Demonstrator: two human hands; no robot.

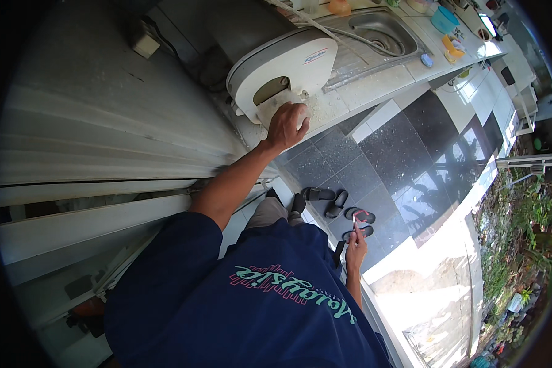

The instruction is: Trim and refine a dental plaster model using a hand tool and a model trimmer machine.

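Note:
A machine with a cream-white rounded front [313, 61] and a dark, drum-like body stands on the tiled counter, with an arched opening low in its front. My left hand [287, 126] is at that opening, its fingers curled over a whitish, rough-looking piece [270, 109]. The hand hides what exactly lies under the fingers. Whitish crumbs are scattered on the counter beside it. Lower and to the right, near my waist, my right hand [356, 250] is closed around a thin white stick [354, 219] that looks like a cigarette; it points upward.
A steel sink [380, 37] with a pale hose across it lies right of the machine. Farther along are a blue tub [444, 20] and a yellow item [452, 48]. Several dark slippers [336, 203] lie on the grey floor tiles. A pale folding door panel [104, 147] borders my left.

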